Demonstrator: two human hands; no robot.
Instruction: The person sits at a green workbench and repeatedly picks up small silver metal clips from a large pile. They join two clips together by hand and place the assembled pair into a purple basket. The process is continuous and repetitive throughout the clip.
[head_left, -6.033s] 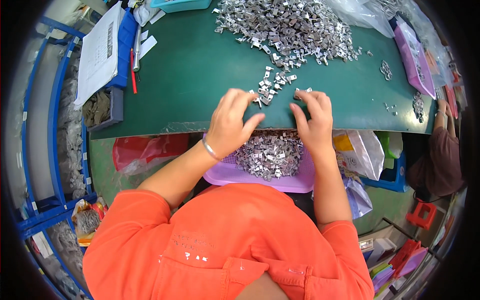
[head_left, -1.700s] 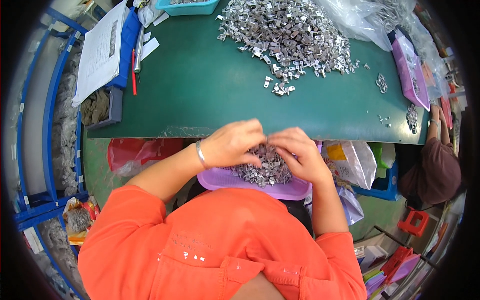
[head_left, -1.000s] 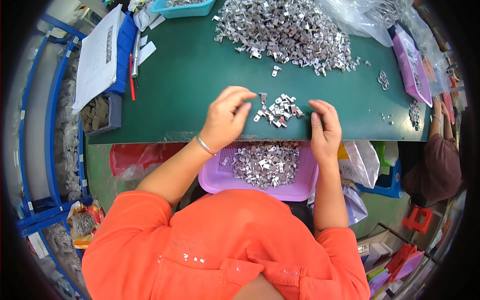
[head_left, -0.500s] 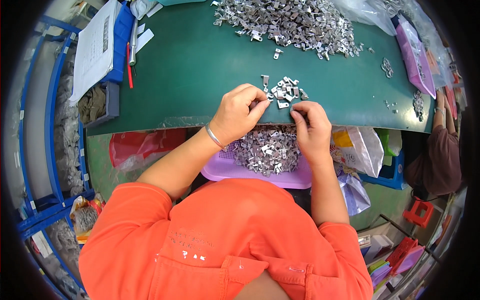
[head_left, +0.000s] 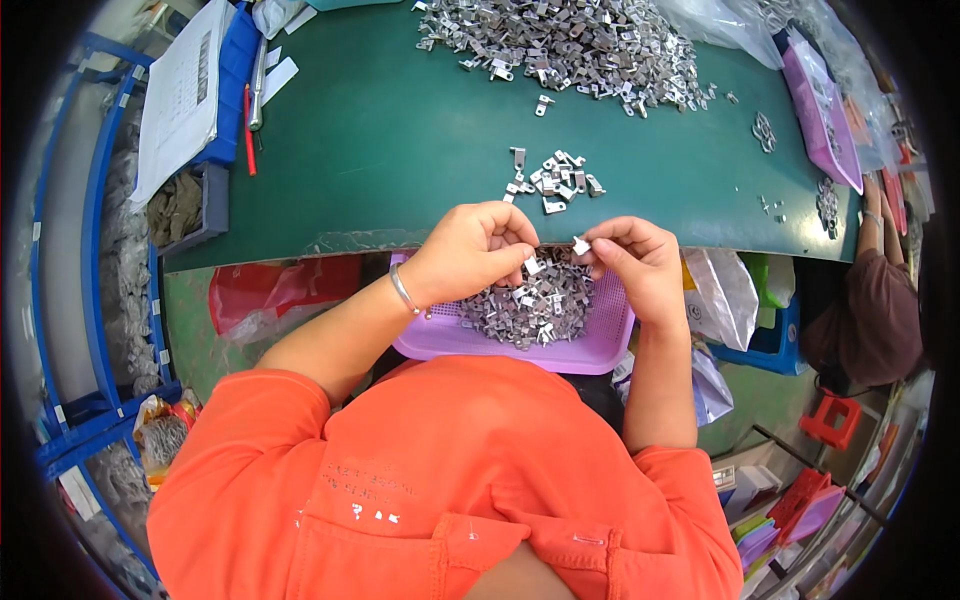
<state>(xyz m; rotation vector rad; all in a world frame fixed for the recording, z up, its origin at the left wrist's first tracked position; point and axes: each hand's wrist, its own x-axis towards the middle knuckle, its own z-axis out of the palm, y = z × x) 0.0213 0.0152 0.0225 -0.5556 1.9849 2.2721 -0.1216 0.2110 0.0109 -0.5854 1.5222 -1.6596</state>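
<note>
My left hand (head_left: 474, 250) is closed in a pinch at the table's front edge, with a small bent metal bracket (head_left: 532, 266) at its fingertips. Between the thumb and finger of my right hand (head_left: 638, 262) is another shiny metal bracket (head_left: 581, 246). Both hands are above a purple perforated basket (head_left: 607, 318) that holds many loose brackets (head_left: 535, 312). Just beyond my hands, a small group of brackets (head_left: 560, 180) lies on the green tabletop (head_left: 380, 140). A much larger heap of the same pieces (head_left: 580, 45) spreads across the far side.
At the left are a blue tray with papers (head_left: 185, 105), a red pen (head_left: 249, 130) and a grey box with cloth (head_left: 190, 210). A pink-purple bin (head_left: 822, 120) stands at the right, near small metal clusters (head_left: 764, 132). Another person's arm (head_left: 872, 220) shows at the far right.
Both hands have drawn back from the small group on the table to above the basket. Each now shows a bracket at its fingertips. My right hand has shifted slightly right.
</note>
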